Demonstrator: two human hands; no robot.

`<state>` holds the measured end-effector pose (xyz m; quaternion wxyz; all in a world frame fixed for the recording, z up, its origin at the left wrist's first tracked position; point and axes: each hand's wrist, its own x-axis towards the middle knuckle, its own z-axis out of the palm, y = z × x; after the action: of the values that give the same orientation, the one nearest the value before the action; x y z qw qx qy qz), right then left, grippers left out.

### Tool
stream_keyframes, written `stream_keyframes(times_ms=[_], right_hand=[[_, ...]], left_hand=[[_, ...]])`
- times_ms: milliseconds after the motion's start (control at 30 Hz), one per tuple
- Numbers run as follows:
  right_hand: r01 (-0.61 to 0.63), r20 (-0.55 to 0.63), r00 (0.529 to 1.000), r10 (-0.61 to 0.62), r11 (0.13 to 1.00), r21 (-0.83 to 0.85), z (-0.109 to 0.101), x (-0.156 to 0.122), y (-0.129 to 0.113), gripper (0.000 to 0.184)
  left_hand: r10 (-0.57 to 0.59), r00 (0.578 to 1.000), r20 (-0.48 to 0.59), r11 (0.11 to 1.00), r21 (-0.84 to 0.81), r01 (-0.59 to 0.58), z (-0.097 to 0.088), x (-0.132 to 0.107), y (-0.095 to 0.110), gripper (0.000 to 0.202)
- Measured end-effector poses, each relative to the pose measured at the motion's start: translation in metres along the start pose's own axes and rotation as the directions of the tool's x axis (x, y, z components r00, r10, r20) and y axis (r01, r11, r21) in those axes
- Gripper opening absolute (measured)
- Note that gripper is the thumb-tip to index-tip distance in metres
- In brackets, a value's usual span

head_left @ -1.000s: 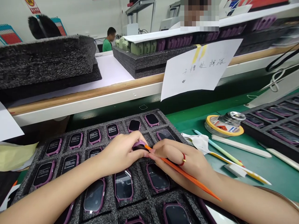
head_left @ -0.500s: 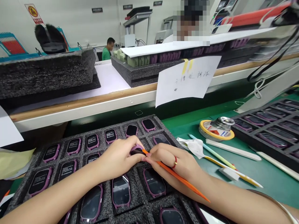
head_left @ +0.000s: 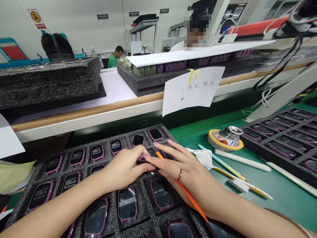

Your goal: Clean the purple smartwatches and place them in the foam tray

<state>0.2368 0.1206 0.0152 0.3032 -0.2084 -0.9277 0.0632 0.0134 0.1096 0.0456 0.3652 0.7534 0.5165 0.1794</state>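
My left hand (head_left: 125, 167) pinches a purple-framed smartwatch body (head_left: 141, 160) just above the foam tray; most of this watch is hidden by fingers. My right hand (head_left: 184, 170) is beside it, fingers stretched out, index fingertip touching the watch or the left fingers. A thin orange pointed stick (head_left: 192, 198) lies held under the right fingers, slanting down to the right, its blunt end showing near the index finger. Below both hands spreads the dark foam tray (head_left: 164, 129), with purple watch bodies (head_left: 127, 203) in its slots; several screens at the back left show white text.
On the green bench to the right lie a yellow tape roll (head_left: 241, 145) with a metal-topped container, a pale stick (head_left: 242, 160), a cloth-wrapped swab (head_left: 206, 159) and brushes. Another watch tray (head_left: 260, 152) stands beyond. A shelf edge (head_left: 119, 112) crosses ahead; two people sit behind it.
My right fingers have straightened from a pinch and reach over to the watch. The orange stick has slid back under them, steeper than before. My left hand keeps its hold.
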Motion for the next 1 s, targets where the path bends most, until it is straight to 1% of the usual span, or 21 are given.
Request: stream_keyframes(times_ms=[67,100,200,233,333,367,500,567,700,767,833,900,1000], right_hand=[[-0.069,-0.056,0.996,0.067,0.997,-0.026,0.000,-0.001,0.000,0.047],[-0.073,-0.061,0.996,0.071,0.997,-0.019,0.000,-0.001,-0.001,0.048],[-0.037,-0.011,0.999,0.037,0.999,0.002,-0.001,-0.001,-0.002,0.047],[-0.050,-0.018,0.999,0.050,0.999,-0.009,0.000,-0.001,-0.002,0.046],[-0.161,-0.097,0.982,0.159,0.987,-0.005,0.002,-0.001,0.000,0.043],[-0.163,-0.114,0.980,0.165,0.986,0.023,0.003,-0.001,0.001,0.043],[-0.087,-0.158,0.982,0.105,0.989,0.120,0.004,-0.001,0.003,0.038],[-0.084,-0.177,0.978,0.107,0.987,0.135,0.001,0.000,0.002,0.032],[-0.097,-0.205,0.970,0.127,0.984,0.150,-0.005,0.002,-0.003,0.031],[-0.115,-0.234,0.960,0.156,0.977,0.179,-0.005,0.003,-0.006,0.025],[-0.098,-0.253,0.954,0.159,0.967,0.237,-0.002,0.003,-0.008,0.021],[-0.080,-0.246,0.957,0.155,0.954,0.289,0.002,0.002,-0.009,0.019],[-0.104,-0.213,0.961,0.178,0.942,0.318,0.005,0.001,-0.009,0.018]], left_hand=[[0.003,1.000,0.007,0.999,-0.047,-0.002,0.000,0.000,0.001,0.010],[0.000,1.000,0.010,0.999,-0.051,0.000,0.000,0.000,0.001,0.011],[-0.015,1.000,0.007,0.999,-0.037,0.015,0.000,0.000,0.000,0.010],[-0.014,1.000,0.007,0.999,-0.046,0.015,-0.001,0.000,-0.001,0.010],[0.008,1.000,0.012,0.994,-0.109,-0.007,-0.001,-0.001,-0.001,0.008],[0.012,1.000,0.014,0.992,-0.122,-0.010,-0.001,-0.002,-0.001,0.008],[0.023,1.000,0.017,0.991,-0.134,-0.021,0.000,-0.002,-0.001,0.010],[0.022,1.000,0.013,0.993,-0.119,-0.020,0.000,-0.003,-0.001,0.010],[-0.003,1.000,0.009,0.999,-0.052,0.004,-0.001,-0.003,0.000,0.011],[-0.003,1.000,0.011,0.999,-0.039,0.003,-0.001,-0.002,0.001,0.011],[0.000,1.000,0.008,0.999,-0.039,0.001,0.000,-0.002,0.002,0.010],[-0.016,1.000,-0.002,1.000,-0.016,0.016,0.001,-0.001,0.002,0.010],[-0.044,0.999,-0.021,0.998,0.036,0.044,0.003,-0.001,0.002,0.012]])
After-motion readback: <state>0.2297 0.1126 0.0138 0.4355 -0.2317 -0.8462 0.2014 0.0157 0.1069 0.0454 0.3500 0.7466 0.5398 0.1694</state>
